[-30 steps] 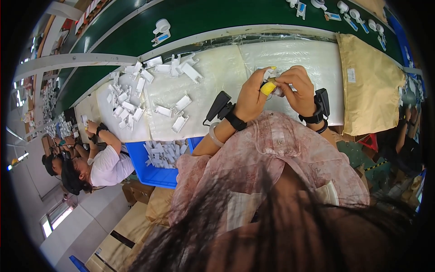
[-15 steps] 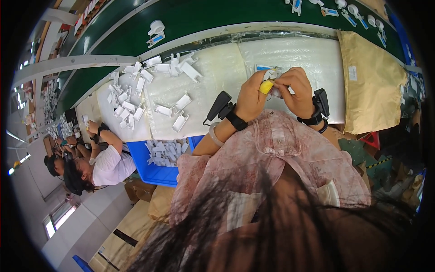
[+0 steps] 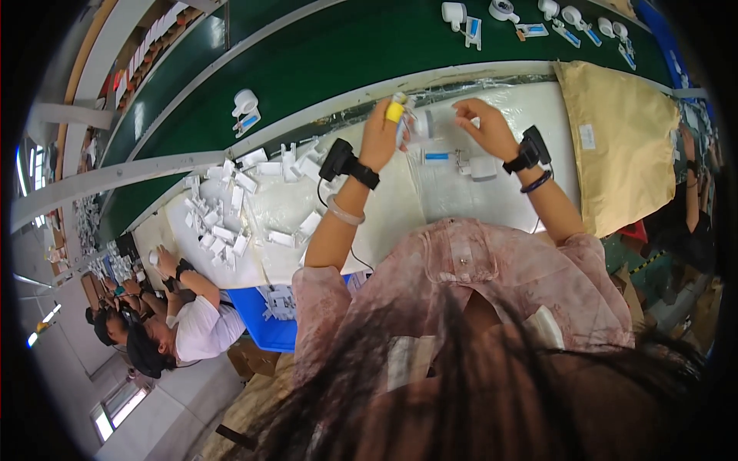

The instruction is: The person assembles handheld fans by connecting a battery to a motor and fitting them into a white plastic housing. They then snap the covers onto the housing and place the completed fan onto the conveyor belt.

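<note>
Top [image 3: 369, 307]: pink, mottled with a darker floral pattern, loose.
Chest flap [image 3: 461, 257]: same cloth, small round button.
Sleeves [image 3: 319, 296]: pink, ending around the elbows.
Wrist straps [image 3: 367, 175]: black, each bearing a black box-shaped device [image 3: 337, 160].
Left cable [image 3: 320, 190]: thin, black, curving below the device.
Left bangle [image 3: 344, 213]: pale, smooth.
Right bangle [image 3: 536, 182]: dark, narrow.
</note>
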`<state>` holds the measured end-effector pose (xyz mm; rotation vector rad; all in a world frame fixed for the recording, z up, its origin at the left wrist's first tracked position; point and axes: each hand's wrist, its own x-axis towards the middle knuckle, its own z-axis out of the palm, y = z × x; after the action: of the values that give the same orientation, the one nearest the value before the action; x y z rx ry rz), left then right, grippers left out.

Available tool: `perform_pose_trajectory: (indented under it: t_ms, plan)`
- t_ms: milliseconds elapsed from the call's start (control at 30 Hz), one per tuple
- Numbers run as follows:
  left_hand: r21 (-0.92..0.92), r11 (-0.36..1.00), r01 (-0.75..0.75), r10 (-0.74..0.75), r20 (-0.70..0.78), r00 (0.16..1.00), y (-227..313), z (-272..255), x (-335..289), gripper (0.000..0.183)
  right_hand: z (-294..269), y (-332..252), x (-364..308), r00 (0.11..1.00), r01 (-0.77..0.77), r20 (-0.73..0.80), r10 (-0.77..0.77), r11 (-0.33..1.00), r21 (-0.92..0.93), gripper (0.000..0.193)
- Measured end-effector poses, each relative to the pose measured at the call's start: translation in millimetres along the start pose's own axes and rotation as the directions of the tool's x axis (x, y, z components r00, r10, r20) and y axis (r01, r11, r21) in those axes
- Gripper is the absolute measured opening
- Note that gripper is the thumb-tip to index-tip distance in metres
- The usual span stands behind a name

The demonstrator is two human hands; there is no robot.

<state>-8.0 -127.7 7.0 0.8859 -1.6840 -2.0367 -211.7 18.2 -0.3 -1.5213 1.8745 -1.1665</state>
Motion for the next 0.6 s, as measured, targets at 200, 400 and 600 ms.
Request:
perform_pose_trajectory:
  t_ms: [200, 400, 600]
  plan:
    - [0.705, 0.675, -0.216, 0.565, -0.306, 0.766, -20, -81, 95, 0.042, -30, 82, 96, 0.994, 0.022, -0.073, -0.079, 0.814, -0.58, 0.027]
    - [0.847, 0.516, -0.132, 0.663, -0.297, 0.688, -35, -86, 71, 0.052, -48, 126, 161, 0.935, 0.3, 0.196, -0.295, 0.362, -0.883, 0.032]
    - [0.327, 0.936, -0.128, 0.28, -0.475, 0.834, -71, -35, -14, 0.048, -54, 133, 192, 0.926, 0.374, 0.327, -0.191, 0.337, -0.864, 0.015]
